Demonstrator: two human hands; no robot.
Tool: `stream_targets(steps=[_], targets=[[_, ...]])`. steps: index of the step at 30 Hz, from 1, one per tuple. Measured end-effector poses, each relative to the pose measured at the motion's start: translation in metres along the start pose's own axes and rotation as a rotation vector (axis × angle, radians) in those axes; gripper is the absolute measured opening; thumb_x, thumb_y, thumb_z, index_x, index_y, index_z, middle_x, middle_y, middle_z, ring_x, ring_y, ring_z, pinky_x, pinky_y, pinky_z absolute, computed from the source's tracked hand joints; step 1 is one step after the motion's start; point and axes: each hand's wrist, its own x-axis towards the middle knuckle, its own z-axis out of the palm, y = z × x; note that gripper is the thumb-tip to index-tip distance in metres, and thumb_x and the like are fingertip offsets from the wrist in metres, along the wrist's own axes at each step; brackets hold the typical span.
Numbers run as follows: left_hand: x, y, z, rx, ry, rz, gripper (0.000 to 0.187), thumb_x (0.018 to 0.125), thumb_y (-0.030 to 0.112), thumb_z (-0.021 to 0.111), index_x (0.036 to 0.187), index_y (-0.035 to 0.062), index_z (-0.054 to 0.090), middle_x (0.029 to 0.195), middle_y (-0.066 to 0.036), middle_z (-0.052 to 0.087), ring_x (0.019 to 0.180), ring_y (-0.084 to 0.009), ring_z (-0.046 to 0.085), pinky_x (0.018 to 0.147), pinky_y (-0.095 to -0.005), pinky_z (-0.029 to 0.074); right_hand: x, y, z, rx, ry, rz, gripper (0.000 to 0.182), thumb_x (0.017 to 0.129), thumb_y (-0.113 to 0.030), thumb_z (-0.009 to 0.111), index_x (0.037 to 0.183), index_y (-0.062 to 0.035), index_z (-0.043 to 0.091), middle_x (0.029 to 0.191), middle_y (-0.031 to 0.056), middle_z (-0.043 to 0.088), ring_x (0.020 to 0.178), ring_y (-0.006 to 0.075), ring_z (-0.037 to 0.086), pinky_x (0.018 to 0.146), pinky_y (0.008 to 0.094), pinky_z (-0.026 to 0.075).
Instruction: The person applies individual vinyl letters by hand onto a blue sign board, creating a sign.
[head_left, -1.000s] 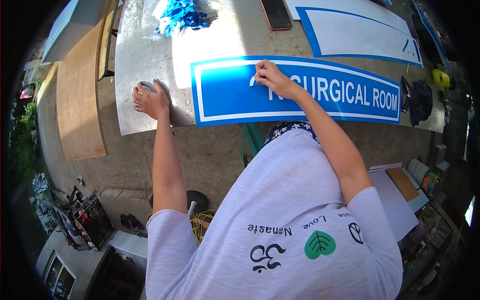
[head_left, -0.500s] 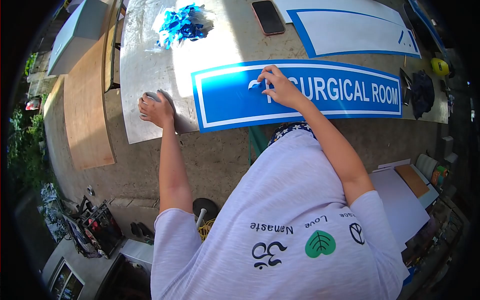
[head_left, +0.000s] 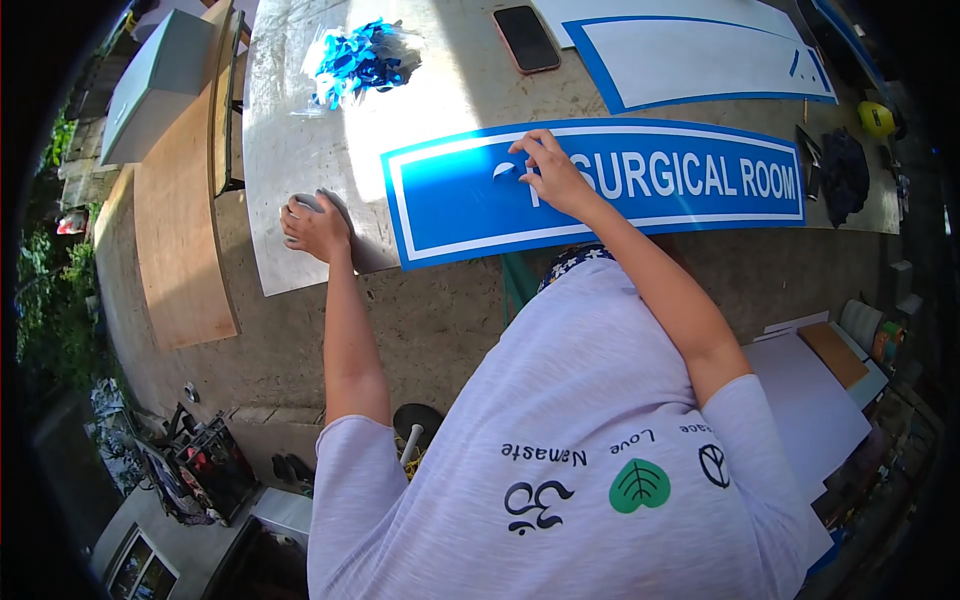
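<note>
A long blue sign (head_left: 450,215) with a white border and white letters, "SURGICAL ROOM" readable, lies along the table's near edge. My right hand (head_left: 550,175) is over its letters left of "SURGICAL", thumb and forefinger bent towards each other with a visible gap between them. Just left of those fingertips, a small white curved piece (head_left: 503,170) shows on the blue. Left of the sign, my left hand (head_left: 318,228) rests on the metal tabletop (head_left: 290,170) with its fingers spread and curved; nothing shows in it.
Blue and white scraps (head_left: 358,65) are heaped on clear plastic at the back left. A phone (head_left: 527,40) lies beyond the sign, beside a white panel with blue edges (head_left: 700,62). Dark cloth (head_left: 845,178) and a yellow object (head_left: 877,119) are at the right.
The blue bit at my right fingertips no longer shows, and the white curved piece beside them is more exposed. My left hand stays on the tabletop. The view has shifted slightly.
</note>
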Motion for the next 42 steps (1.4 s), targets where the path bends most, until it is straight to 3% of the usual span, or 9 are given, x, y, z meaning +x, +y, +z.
stream_targets(steps=[11,14,16,20,25,31,38,40,42], targets=[[-0.001,0.0,-0.001,-0.001,-0.01,-0.003,0.056,0.092,0.043,0.05,0.135,0.0091,0.042,0.143,-0.014,0.035,0.137,-0.0277,0.028,0.111,-0.0575,0.017,0.003,0.022,0.004,-0.024,-0.033,0.003,0.01,0.076,-0.004,0.073,0.081,-0.0023,0.064,0.097,0.0088,0.05,0.081,0.021,0.055,0.077,0.0322,0.048],[0.0,-0.001,0.001,-0.003,-0.004,0.003,0.056,0.092,0.043,0.05,0.135,0.0092,0.042,0.143,-0.014,0.035,0.138,-0.0275,0.027,0.112,-0.0577,0.016,0.003,0.015,-0.006,0.034,-0.155,0.023,0.011,0.077,-0.011,0.074,0.081,-0.0044,0.067,0.101,0.0076,0.052,0.095,0.0234,0.05,0.087,0.0345,0.043],[0.0,-0.001,0.001,0.002,-0.005,0.004,0.056,0.092,0.043,0.05,0.135,0.009,0.043,0.143,-0.014,0.035,0.138,-0.0277,0.027,0.111,-0.0577,0.016,0.002,0.01,-0.011,0.052,-0.369,0.114,0.011,0.08,-0.017,0.073,0.083,-0.0069,0.069,0.107,0.0058,0.054,0.108,0.0256,0.042,0.096,0.0369,0.036],[-0.001,0.0,-0.001,-0.006,-0.003,0.001,0.055,0.092,0.043,0.05,0.135,0.0084,0.043,0.143,-0.015,0.035,0.138,-0.0279,0.027,0.111,-0.0578,0.017,0.005,0.006,-0.012,0.131,-0.407,0.189,0.013,0.082,-0.021,0.072,0.084,-0.0086,0.07,0.113,0.0042,0.055,0.113,0.0263,0.037,0.101,0.038,0.031],[0.0,-0.001,0.0,-0.004,0.004,0.002,0.055,0.092,0.044,0.05,0.134,0.0087,0.044,0.143,-0.015,0.036,0.137,-0.0284,0.028,0.111,-0.0579,0.017,0.012,0.011,0.006,0.211,-0.3,0.308,0.017,0.086,-0.023,0.07,0.09,-0.0064,0.069,0.117,0.0042,0.054,0.114,0.0244,0.037,0.102,0.0367,0.03],[-0.001,0.0,-0.001,-0.009,-0.001,-0.005,0.055,0.092,0.044,0.051,0.134,0.009,0.044,0.143,-0.014,0.036,0.137,-0.0285,0.028,0.111,-0.0578,0.017,0.008,-0.001,0.013,0.117,-0.143,0.357,0.016,0.088,-0.021,0.067,0.091,-0.0051,0.068,0.114,0.0076,0.055,0.105,0.0236,0.045,0.095,0.034,0.037],[-0.001,0.001,-0.002,-0.003,-0.001,-0.003,0.055,0.092,0.043,0.05,0.135,0.0091,0.043,0.143,-0.014,0.036,0.137,-0.0283,0.028,0.111,-0.0576,0.017,0.014,0.001,0.01,0.004,-0.152,0.32,0.018,0.089,-0.021,0.067,0.099,-0.0065,0.065,0.118,0.0079,0.052,0.1,0.0234,0.047,0.093,0.034,0.042],[-0.001,0.001,-0.002,-0.009,-0.021,-0.014,0.055,0.092,0.043,0.05,0.135,0.0091,0.043,0.143,-0.014,0.035,0.137,-0.0281,0.028,0.111,-0.0575,0.017,0.011,-0.002,0.002,0.23,-0.145,0.276,0.026,0.085,-0.021,0.071,0.107,-0.011,0.061,0.119,0.0082,0.048,0.099,0.0223,0.049,0.093,0.0338,0.044],[0.0,0.0,-0.001,-0.001,-0.013,-0.011,0.055,0.092,0.043,0.05,0.135,0.0093,0.042,0.143,-0.014,0.035,0.137,-0.0282,0.028,0.111,-0.0575,0.017,0.009,-0.006,-0.007,0.24,-0.191,0.269,0.032,0.082,-0.02,0.074,0.109,-0.0133,0.059,0.12,0.0082,0.046,0.102,0.0221,0.05,0.094,0.0344,0.043]])
